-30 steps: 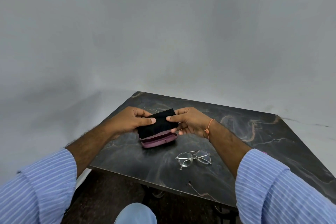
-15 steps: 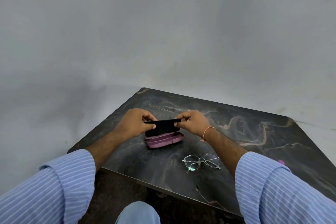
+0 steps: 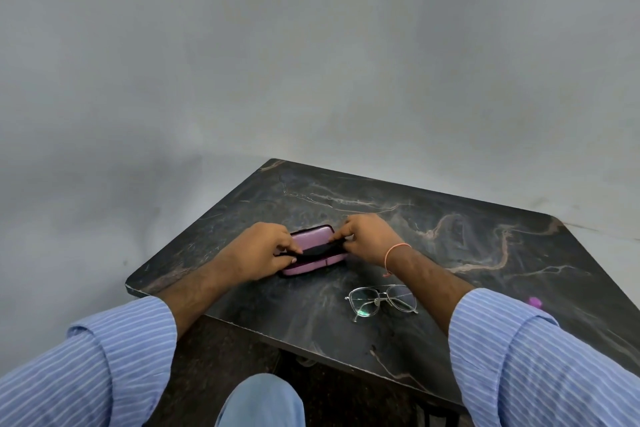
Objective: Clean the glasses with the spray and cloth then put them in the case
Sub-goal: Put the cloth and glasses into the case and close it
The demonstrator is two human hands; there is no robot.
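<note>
Black cloth [image 3: 313, 249], folded into a narrow strip, is pinched at each end: the left hand [image 3: 258, 251] and right hand [image 3: 369, 237] curl their fingertips shut on it, knuckles up. Directly beneath the fingers lies the glossy pink case [image 3: 313, 236], rounded and hard-shelled. Nearer than the right wrist, thin wire-framed glasses [image 3: 381, 300] rest on the dark veined stone table [image 3: 450, 236], before a plain grey wall [image 3: 311, 62].

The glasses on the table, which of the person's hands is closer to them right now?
Right. The right hand sits just above the glasses, its wrist almost over them. The left hand is off to their left, across the pink case.
</note>
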